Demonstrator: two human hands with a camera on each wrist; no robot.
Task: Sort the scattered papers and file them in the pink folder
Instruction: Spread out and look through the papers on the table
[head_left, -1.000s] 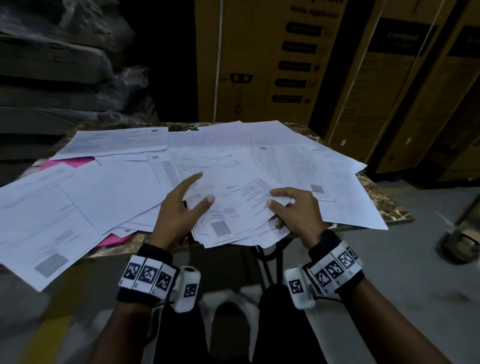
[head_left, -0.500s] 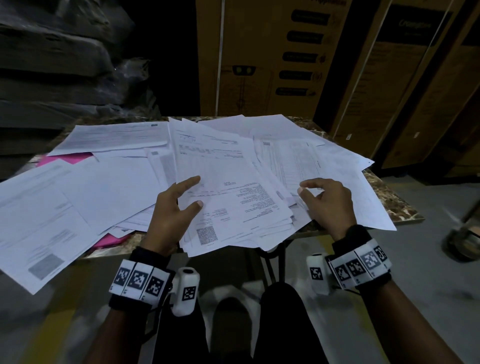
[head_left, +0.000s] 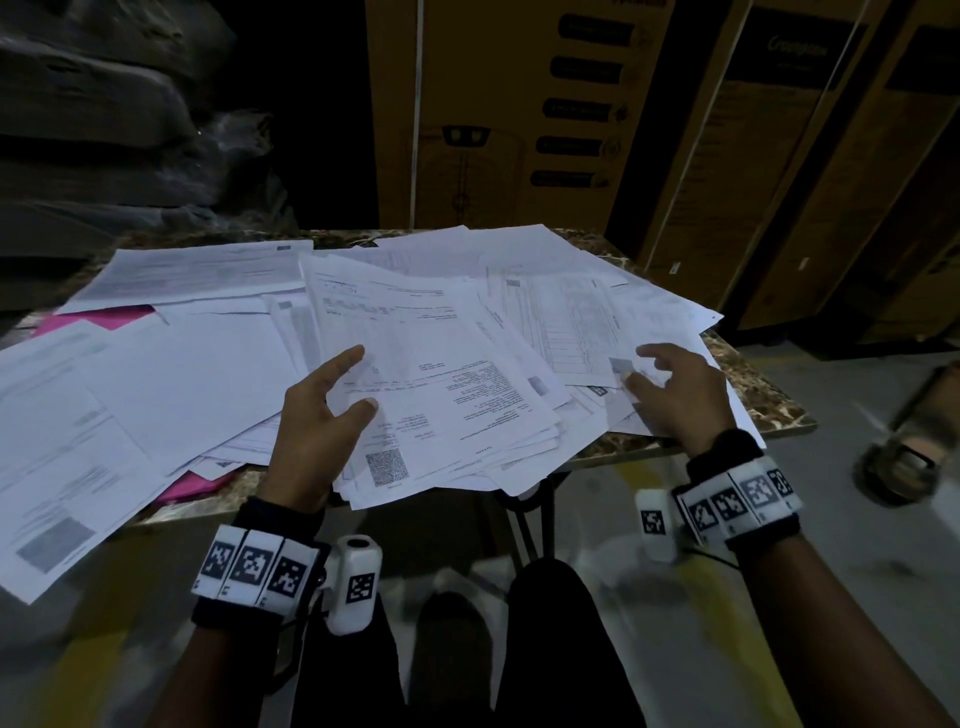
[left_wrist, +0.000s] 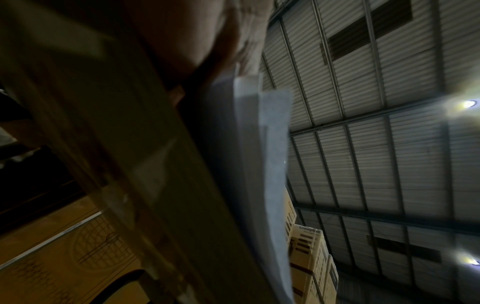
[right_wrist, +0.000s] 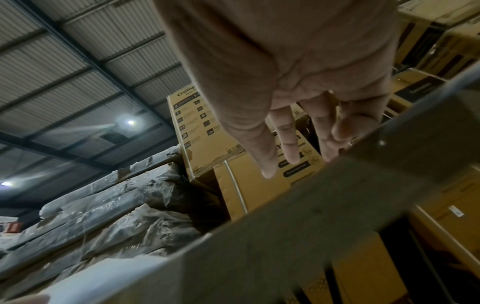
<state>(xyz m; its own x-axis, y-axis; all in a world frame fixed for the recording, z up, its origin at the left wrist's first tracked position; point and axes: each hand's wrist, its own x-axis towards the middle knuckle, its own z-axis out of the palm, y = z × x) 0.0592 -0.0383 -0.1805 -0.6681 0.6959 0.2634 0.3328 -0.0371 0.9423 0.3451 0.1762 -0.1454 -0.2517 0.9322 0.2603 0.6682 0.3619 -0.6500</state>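
Note:
White printed papers (head_left: 171, 374) lie scattered and overlapping across a small marble-patterned table (head_left: 769, 402). Parts of the pink folder (head_left: 98, 319) show under the sheets at the far left and near the front edge. My left hand (head_left: 332, 400) grips the left edge of a gathered paper stack (head_left: 447, 395), thumb and index finger on top; the stack's edge (left_wrist: 259, 144) runs into the palm in the left wrist view. My right hand (head_left: 660, 374) hovers with fingers (right_wrist: 288, 139) spread over loose sheets (head_left: 571, 317) at the right, holding nothing.
Tall cardboard boxes (head_left: 493, 114) stand close behind the table. Plastic-wrapped goods (head_left: 104, 130) are piled at the back left. A sandalled foot (head_left: 909, 457) is on the floor at the right. Several sheets overhang the table's front left edge.
My right hand has let go of the stack's right edge and moved right over the loose sheets. The stack in my left hand has shifted up and slightly left.

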